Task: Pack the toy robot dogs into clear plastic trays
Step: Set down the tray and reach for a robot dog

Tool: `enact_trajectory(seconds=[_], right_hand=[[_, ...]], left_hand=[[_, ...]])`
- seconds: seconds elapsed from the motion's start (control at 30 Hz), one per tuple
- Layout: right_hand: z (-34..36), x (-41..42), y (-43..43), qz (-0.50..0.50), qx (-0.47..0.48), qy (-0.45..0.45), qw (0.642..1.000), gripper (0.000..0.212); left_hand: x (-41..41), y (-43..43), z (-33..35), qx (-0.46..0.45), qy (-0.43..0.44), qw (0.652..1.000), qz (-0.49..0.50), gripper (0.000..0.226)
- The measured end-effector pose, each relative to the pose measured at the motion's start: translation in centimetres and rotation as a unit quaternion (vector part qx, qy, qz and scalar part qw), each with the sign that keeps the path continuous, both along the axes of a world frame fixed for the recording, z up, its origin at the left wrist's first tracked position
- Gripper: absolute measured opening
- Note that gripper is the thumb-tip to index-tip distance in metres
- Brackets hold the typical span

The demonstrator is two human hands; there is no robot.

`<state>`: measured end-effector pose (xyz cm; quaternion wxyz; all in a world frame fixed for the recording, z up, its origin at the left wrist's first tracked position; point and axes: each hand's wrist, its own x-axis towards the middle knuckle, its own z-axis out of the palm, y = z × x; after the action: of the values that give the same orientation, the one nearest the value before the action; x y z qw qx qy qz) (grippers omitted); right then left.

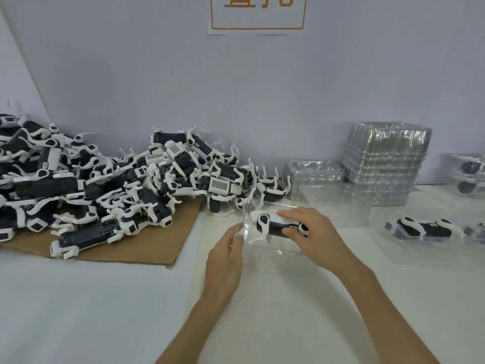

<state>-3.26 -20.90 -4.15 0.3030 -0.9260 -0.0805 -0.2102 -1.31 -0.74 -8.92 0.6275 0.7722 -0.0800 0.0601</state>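
Soft even light, wide-angle edge distortion.

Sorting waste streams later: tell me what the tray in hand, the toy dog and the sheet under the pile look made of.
Tray: thin clear plastic, glossy; the table shows through and edges glint.
Toy dog: probably hard plastic, matte black body, white legs.
Sheet: brown cardboard seemingly, matte, with a rough cut edge.

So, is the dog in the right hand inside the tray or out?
In, though seating is unclear: the right hand holds the toy dog within the clear tray, whose edge the left hand pinches.
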Motion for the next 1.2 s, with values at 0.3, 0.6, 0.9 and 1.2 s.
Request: enact_trajectory(seconds=[0.3, 0.6, 0.9, 1.2], right_hand=[[-0.4, 0.3, 0.3, -0.036, -0.025, 0.008, 0.999, 0.035], [-0.6, 0.3, 1.1, -0.067, 0.03, -0.05, 0.996, 0.033], [-0.3, 0.9, -1.1, -0.14, 0.245, -0.066, 0.957, 0.025], [-1.6, 1.2, -1.5, -0.049, 0.323, 0.222, 0.919, 0.037]], left_hand=[[-0.4, 0.1, 0.2, 0.008, -0.03, 0.999, -0.01, 0.033], [-0.5, 0.3, 0.6, 0.016, -0.043, 0.999, -0.028, 0.037], [-0.4, 0.3, -0.1, 0.004, 0.026, 0.999, 0.024, 0.038], [0.3, 0.8, 0.5, -0.088, 0.043, 0.994, 0.041, 0.036]])
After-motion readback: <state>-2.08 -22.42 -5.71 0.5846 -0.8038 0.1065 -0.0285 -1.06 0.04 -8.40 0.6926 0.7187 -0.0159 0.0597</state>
